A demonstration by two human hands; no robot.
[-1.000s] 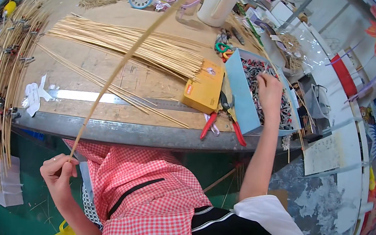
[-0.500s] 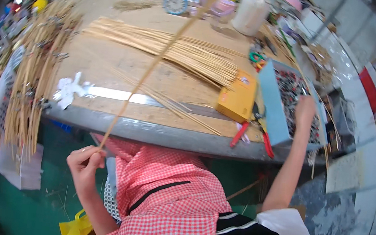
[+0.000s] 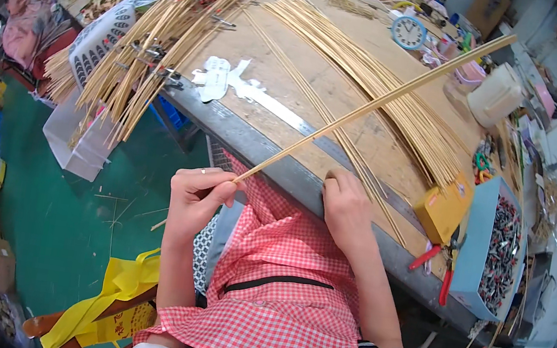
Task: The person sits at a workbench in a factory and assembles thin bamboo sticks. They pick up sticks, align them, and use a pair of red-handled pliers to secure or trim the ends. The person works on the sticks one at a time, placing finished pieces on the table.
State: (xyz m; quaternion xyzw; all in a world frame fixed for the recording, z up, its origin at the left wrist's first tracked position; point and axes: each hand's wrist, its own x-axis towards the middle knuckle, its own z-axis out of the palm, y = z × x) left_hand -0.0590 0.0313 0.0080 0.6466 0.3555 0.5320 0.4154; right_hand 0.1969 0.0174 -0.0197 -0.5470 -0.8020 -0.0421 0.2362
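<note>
My left hand pinches the lower end of a long, thin bamboo strip, which slants up over the table toward the far right. At the table's front edge is my right hand, with its fingers curled in; what it holds, if anything, is hidden. Right beside it lie a few loose strips on the tabletop. Behind these is a broad bundle of similar strips. A light blue box full of small black and red clips stands to the right.
Bamboo strips with clips on them overhang the table's left side beside a white perforated basket. Red-handled pliers and a yellow box are near the blue box. A metal ruler runs along the front. Another person sits far left.
My right hand has come out of the clip box to the table's front edge, nearer my left hand. The view has turned left. My left hand still grips the strip.
</note>
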